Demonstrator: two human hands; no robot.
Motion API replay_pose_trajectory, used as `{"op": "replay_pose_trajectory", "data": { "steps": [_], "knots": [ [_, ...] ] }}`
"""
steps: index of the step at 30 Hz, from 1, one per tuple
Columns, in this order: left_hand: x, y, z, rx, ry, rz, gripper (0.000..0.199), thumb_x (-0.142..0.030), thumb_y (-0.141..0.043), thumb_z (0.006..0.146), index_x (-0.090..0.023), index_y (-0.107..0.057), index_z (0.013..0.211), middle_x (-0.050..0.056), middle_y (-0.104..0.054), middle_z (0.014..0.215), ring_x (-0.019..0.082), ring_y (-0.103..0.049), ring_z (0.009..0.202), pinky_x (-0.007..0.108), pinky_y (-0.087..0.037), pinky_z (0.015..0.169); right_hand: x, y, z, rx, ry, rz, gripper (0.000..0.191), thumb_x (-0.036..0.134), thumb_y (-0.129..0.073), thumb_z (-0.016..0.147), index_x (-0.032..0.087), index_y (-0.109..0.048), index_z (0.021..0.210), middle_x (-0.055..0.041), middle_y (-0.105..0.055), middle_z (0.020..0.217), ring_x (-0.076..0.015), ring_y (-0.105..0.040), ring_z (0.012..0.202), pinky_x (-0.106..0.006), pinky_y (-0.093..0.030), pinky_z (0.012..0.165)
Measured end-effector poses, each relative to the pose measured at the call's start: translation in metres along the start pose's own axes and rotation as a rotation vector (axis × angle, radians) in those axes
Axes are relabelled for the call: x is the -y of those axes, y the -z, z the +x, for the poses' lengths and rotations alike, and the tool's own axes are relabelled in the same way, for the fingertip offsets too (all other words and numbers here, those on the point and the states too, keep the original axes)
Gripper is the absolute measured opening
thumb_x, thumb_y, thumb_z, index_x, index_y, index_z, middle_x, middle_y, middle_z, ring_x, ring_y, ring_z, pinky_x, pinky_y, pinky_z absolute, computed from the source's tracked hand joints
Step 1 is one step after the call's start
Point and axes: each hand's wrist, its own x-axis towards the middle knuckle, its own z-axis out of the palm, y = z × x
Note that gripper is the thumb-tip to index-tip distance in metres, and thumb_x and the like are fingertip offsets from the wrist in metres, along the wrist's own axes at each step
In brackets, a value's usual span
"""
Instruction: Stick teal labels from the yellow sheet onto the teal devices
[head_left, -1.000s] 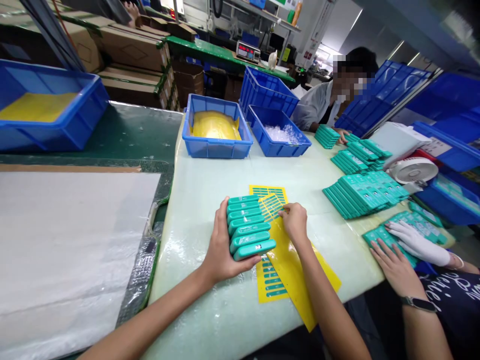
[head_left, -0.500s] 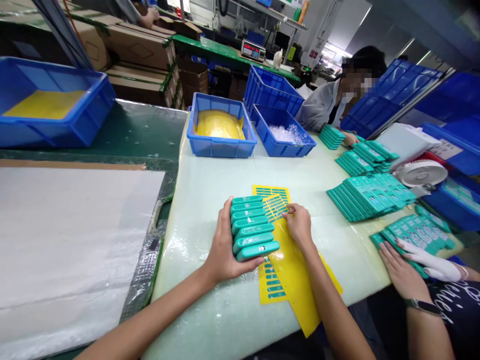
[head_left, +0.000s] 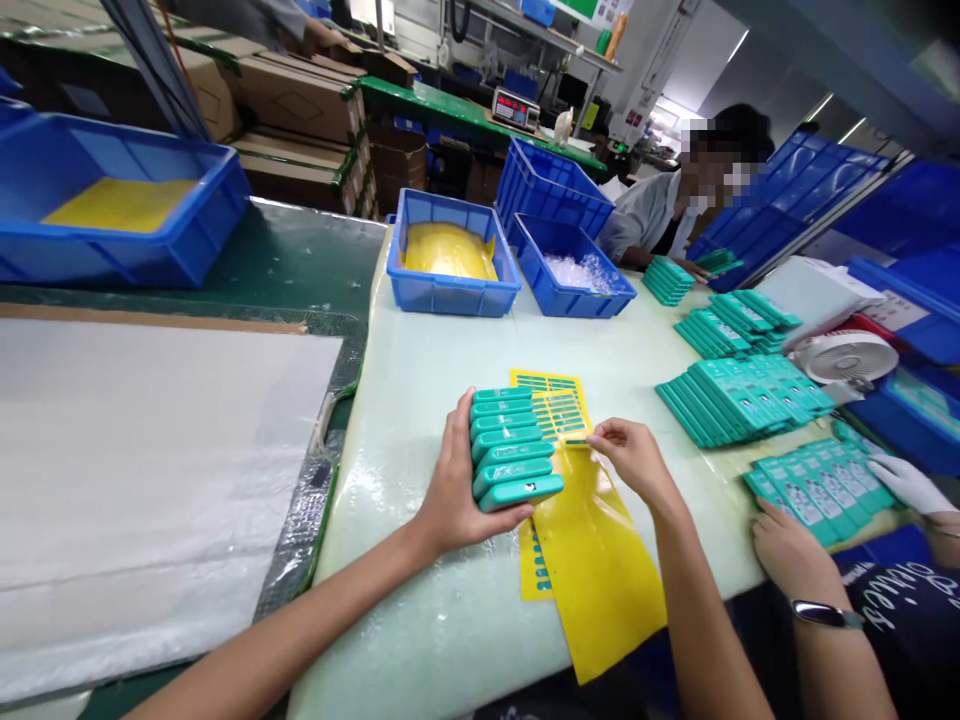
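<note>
My left hand [head_left: 450, 490] is wrapped round a row of several green flat cases [head_left: 514, 440], held on edge above the table. Between the fingertips of my right hand [head_left: 626, 455] is a small green strip [head_left: 576, 442], pinched at its right end. Below it lies a yellow sheet [head_left: 607, 560], its upper part bearing rows of green strips. Another yellow sheet with green strips [head_left: 540, 565] is partly hidden under it and the cases.
Blue bins [head_left: 454, 297] stand at the table's back. Stacks of green cases [head_left: 742, 400], a white fan [head_left: 847, 355] and a co-worker's hands [head_left: 795, 550] are on the right. A white sheet [head_left: 150, 500] covers the left. Another person [head_left: 649, 215] sits behind.
My right hand has moved slightly right and now has a green strip lifted in its fingertips. The co-worker's gloved hand has moved away from the other hand.
</note>
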Motion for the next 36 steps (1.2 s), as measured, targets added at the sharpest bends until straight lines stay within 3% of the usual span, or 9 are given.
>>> {"op": "replay_pose_trajectory", "data": {
  "steps": [3,5,7,11,14,19,26,36],
  "knots": [
    [0.001,-0.004,-0.001,-0.009,0.006,-0.020,0.145,-0.078,-0.091,0.086,-0.033,-0.001,0.190,0.025,-0.037,0.177,0.056,-0.048,0.159,0.084,-0.047,0.126,0.033,0.023,-0.019,0.027,0.000,0.077,0.047,0.063,-0.086,0.063,0.020,-0.070,0.074,-0.0073,-0.071,0.069,-0.0213,-0.063,0.063,-0.035,-0.049,0.065],
    [0.002,-0.007,-0.001,-0.030,0.014,-0.038,0.150,-0.077,-0.095,0.081,-0.033,-0.002,0.190,0.025,-0.037,0.176,0.057,-0.046,0.160,0.085,-0.045,0.128,0.064,0.030,-0.038,0.042,0.024,0.203,0.051,0.058,-0.094,0.067,0.018,-0.074,0.093,-0.0030,-0.069,0.068,-0.0178,-0.059,0.059,-0.031,-0.047,0.058],
    [0.001,-0.008,-0.001,-0.028,0.021,-0.047,0.154,-0.073,-0.099,0.078,-0.033,-0.002,0.190,0.024,-0.036,0.177,0.056,-0.045,0.161,0.084,-0.043,0.130,0.095,0.027,-0.061,0.125,0.089,0.331,0.058,0.043,-0.099,0.071,0.019,-0.074,0.118,0.0020,-0.068,0.067,-0.0156,-0.059,0.056,-0.027,-0.047,0.055],
    [-0.004,-0.006,0.002,0.017,0.042,-0.050,0.154,-0.062,-0.102,0.079,-0.034,0.002,0.189,0.024,-0.032,0.180,0.055,-0.043,0.163,0.081,-0.042,0.132,0.133,0.003,-0.096,0.282,0.127,0.346,0.043,0.034,-0.095,0.079,0.020,-0.069,0.111,0.0029,-0.068,0.070,-0.0129,-0.064,0.060,-0.021,-0.050,0.055],
    [-0.006,-0.005,0.003,0.009,0.037,-0.052,0.156,-0.061,-0.103,0.077,-0.035,0.002,0.188,0.024,-0.033,0.180,0.055,-0.044,0.162,0.080,-0.043,0.132,0.138,-0.008,-0.101,0.307,0.103,0.308,0.039,0.035,-0.092,0.079,0.020,-0.065,0.104,0.0028,-0.068,0.069,-0.0125,-0.065,0.060,-0.020,-0.050,0.054],
    [-0.005,-0.006,0.003,0.004,0.020,-0.056,0.151,-0.069,-0.098,0.082,-0.035,0.003,0.189,0.024,-0.033,0.179,0.055,-0.042,0.163,0.082,-0.042,0.131,0.135,-0.006,-0.095,0.264,0.083,0.337,0.041,0.034,-0.093,0.076,0.020,-0.063,0.101,0.0043,-0.066,0.067,-0.0117,-0.063,0.058,-0.019,-0.049,0.052],
    [-0.004,-0.006,0.004,0.005,0.011,-0.058,0.149,-0.071,-0.097,0.083,-0.035,0.002,0.188,0.024,-0.033,0.179,0.055,-0.043,0.162,0.082,-0.043,0.131,0.139,-0.013,-0.098,0.303,0.028,0.367,0.040,0.033,-0.093,0.074,0.020,-0.065,0.099,0.0049,-0.064,0.066,-0.0120,-0.062,0.057,-0.021,-0.050,0.052],
    [-0.005,-0.005,0.005,0.009,0.008,-0.059,0.151,-0.061,-0.101,0.080,-0.033,0.000,0.188,0.024,-0.033,0.179,0.054,-0.044,0.161,0.080,-0.044,0.131,0.136,-0.015,-0.097,0.298,0.070,0.234,0.036,0.033,-0.087,0.077,0.022,-0.065,0.103,0.0043,-0.066,0.073,-0.0138,-0.064,0.062,-0.024,-0.050,0.055]
  ]
}}
